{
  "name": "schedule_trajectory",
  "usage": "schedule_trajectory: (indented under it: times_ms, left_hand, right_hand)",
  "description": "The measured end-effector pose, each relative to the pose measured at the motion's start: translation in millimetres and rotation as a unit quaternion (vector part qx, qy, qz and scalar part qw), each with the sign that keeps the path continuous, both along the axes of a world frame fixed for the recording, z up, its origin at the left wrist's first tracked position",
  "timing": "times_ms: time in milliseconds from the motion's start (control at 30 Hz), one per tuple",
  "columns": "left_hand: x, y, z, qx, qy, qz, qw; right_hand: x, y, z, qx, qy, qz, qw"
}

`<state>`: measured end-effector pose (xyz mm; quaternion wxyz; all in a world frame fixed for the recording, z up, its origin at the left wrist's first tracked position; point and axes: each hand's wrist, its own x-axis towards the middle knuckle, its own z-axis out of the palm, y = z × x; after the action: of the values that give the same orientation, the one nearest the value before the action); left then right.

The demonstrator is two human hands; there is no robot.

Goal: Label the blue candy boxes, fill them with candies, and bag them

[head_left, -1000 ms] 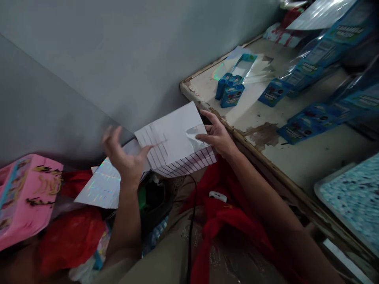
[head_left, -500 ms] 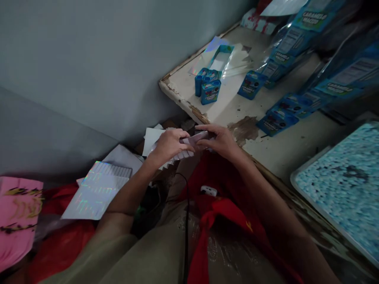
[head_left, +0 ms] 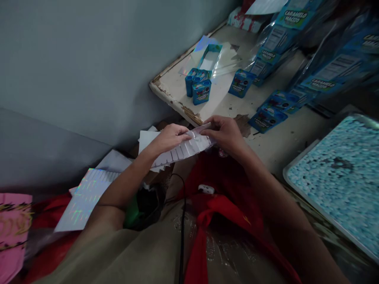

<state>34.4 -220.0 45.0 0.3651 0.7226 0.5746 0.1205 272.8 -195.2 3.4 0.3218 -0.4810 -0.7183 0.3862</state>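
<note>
A white sheet (head_left: pixel 174 154) marked with a row of narrow strips is between my hands, tilted, in front of the table's corner. My left hand (head_left: pixel 171 138) grips its upper edge, fingers curled over it and thumb toward the middle. My right hand (head_left: pixel 226 132) pinches a pale raised flap at the sheet's right end between thumb and fingers. Whether that flap is a separate piece I cannot tell. Behind my left hand, another plain white sheet (head_left: pixel 145 139) shows in part.
On the worn white table (head_left: pixel 219 112) stand small blue candy packs (head_left: pixel 202 93), an open blue box (head_left: pixel 211 57) and wrapped stacks of packs (head_left: pixel 275 39). A tray (head_left: pixel 286 173) of light blue pieces sits at right. Shiny sheets (head_left: pixel 78 207) lie at lower left, near a pink bag (head_left: pixel 13 232).
My right hand has moved right and slightly up, away from my left hand. More of the striped sheet now shows between them. The view has shifted a little.
</note>
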Motion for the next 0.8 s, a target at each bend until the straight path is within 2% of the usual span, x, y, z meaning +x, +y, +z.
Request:
schedule_trajectory:
  times_ms: [67,133,200,333,433,533,800]
  left_hand:
    - [0.4,5.0,-5.7,-0.014,-0.010,0.011,1.000]
    - [1.0,9.0,-11.7,-0.030,-0.024,0.008,0.999]
    - [0.8,11.9,-17.1,-0.037,-0.036,0.003,0.999]
    - [-2.6,15.7,-24.9,-0.040,-0.062,-0.006,0.997]
    - [-4.6,17.5,-26.2,-0.053,-0.068,-0.013,0.996]
    - [-3.4,20.2,-23.1,-0.056,-0.073,-0.019,0.996]
    - [2.1,33.4,-12.5,-0.020,-0.079,-0.016,0.997]
  right_hand:
    - [-3.9,-4.0,4.0,0.112,-0.127,-0.011,0.986]
    - [-8.9,-8.1,5.2,0.217,-0.224,0.007,0.950]
    - [-13.4,-11.2,2.5,0.282,-0.273,0.043,0.919]
    - [-15.7,-15.1,-10.9,0.363,-0.299,0.097,0.877]
    - [-13.0,-18.4,-19.8,0.389,-0.304,0.102,0.864]
    - [-10.4,-20.9,-23.8,0.389,-0.297,0.091,0.867]
    - [-16.0,-6.7,-17.6,0.371,-0.281,0.044,0.884]
